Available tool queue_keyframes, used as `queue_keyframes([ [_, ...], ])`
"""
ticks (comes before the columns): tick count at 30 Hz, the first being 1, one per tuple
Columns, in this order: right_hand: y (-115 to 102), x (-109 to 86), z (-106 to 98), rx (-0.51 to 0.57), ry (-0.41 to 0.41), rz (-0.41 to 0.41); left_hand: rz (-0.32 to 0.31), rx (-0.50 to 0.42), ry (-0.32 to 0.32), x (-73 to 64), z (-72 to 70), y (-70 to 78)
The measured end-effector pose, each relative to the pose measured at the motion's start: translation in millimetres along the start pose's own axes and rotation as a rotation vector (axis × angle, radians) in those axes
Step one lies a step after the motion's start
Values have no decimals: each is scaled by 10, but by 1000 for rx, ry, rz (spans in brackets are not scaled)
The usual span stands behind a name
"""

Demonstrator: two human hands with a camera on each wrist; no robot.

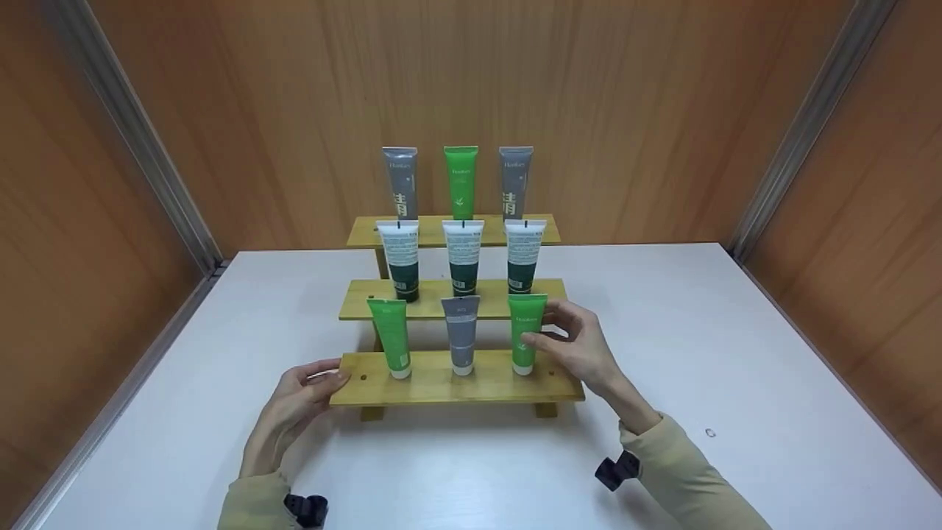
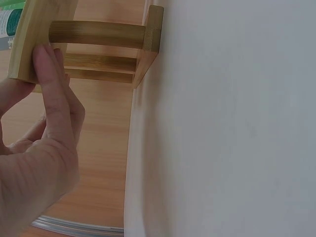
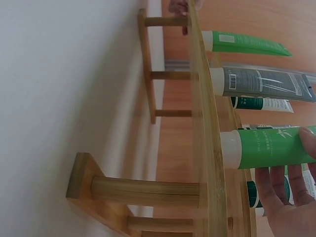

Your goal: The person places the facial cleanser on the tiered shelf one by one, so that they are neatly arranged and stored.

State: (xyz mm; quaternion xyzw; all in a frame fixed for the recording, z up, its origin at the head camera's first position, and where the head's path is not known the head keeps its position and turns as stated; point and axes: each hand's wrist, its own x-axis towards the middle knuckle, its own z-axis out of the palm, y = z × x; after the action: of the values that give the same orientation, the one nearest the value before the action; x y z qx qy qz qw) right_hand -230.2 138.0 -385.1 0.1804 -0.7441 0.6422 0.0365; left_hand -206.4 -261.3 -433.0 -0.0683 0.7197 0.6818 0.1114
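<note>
A three-tier wooden display stand [image 1: 427, 388] bears upright squeeze tubes on every step. My right hand [image 1: 581, 346] pinches a green tube [image 1: 525, 338] at the right of the lowest step, thumb in front and fingers behind; in the right wrist view its white cap [image 3: 230, 149] is right at the board. With thumb and fingers my left hand [image 1: 298, 397] grips the left end of that same board, also seen in the left wrist view [image 2: 24, 54]. A grey tube [image 1: 461, 335] stands mid-step, and another green tube [image 1: 392, 335] leans slightly at the left.
Three white-and-dark-green tubes [image 1: 464, 258] stand on the middle step. Up top, a green tube [image 1: 461, 180] stands between two grey ones [image 1: 401, 180]. The stand is on a white table [image 1: 662, 353] enclosed by wood-grain panels [image 1: 633, 110]. A small ring [image 1: 710, 433] lies at right.
</note>
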Motion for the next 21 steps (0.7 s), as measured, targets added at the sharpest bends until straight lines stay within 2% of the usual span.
queue_keyframes([
  [13, 0, -2, -6, 10, -13, -7, -17, -4, 5, -13, -26, 4],
  [21, 0, 4, -1, 5, -12, -15, 9, -5, 1, -20, -38, 12],
])
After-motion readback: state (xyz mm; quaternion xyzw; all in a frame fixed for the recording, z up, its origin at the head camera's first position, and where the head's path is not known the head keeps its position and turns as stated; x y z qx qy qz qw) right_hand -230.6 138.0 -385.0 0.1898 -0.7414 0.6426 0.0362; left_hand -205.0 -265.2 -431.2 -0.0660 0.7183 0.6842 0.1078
